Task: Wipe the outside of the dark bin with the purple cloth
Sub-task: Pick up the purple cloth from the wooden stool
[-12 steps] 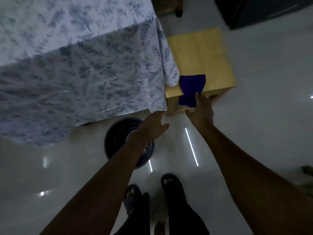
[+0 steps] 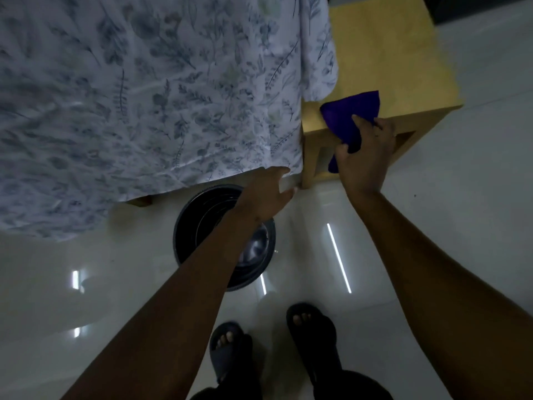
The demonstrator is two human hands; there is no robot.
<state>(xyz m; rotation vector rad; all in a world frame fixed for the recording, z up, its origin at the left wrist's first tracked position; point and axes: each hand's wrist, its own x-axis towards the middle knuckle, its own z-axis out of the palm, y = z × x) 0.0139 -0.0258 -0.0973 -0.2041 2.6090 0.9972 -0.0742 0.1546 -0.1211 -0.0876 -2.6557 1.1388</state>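
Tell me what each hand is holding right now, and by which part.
The right hand grips the purple cloth by its near edge, where it hangs over the wooden stool. The left hand holds nothing, open above the dark bin.

Single head-worn wide-angle view, looking steeply down from standing height. Dark bin (image 2: 225, 238) sitting at frame centre as landmark; sandalled feet (image 2: 230, 350) showing below it, floral bedspread (image 2: 138, 96) filling upper left, wooden stool (image 2: 383, 59) upper right.
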